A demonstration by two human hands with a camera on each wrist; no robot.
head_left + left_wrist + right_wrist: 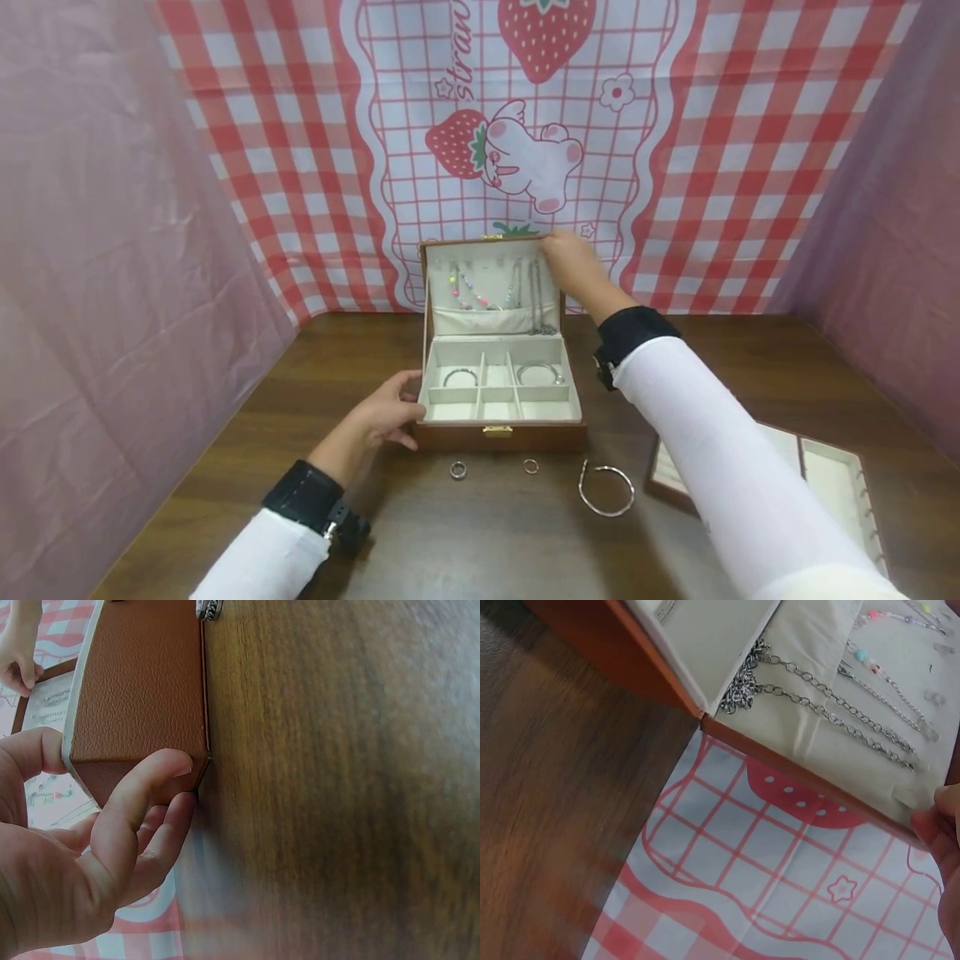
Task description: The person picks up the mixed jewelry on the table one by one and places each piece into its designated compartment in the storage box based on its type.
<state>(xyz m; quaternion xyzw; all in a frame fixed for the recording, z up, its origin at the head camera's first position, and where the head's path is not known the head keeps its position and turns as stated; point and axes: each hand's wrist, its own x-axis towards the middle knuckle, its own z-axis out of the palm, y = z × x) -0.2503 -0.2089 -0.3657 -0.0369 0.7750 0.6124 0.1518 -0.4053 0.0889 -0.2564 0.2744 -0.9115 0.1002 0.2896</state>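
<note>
A brown leather jewelry box (450, 437) stands with its lid (427, 287) raised. My left hand (382, 412) holds the box's front left corner, and in the left wrist view its fingers (135, 791) bend about that corner. At the lid's upper right corner, my right hand (570, 265) pinches the edge between thumb and fingers. Inside the lid hang beaded necklaces (453, 285) and a silver chain necklace (739, 694), its lower links bunched near the hinge. A bracelet (460, 370) lies in the back left compartment, a bangle (557, 374) in the back right.
In front of the box, two rings (457, 477) (531, 472) and an open silver bangle (632, 492) lie on the wooden table (337, 350). A cream-lined tray (836, 479) sits at the right, partly hidden by my right sleeve. A checked cloth (300, 167) hangs behind the box.
</note>
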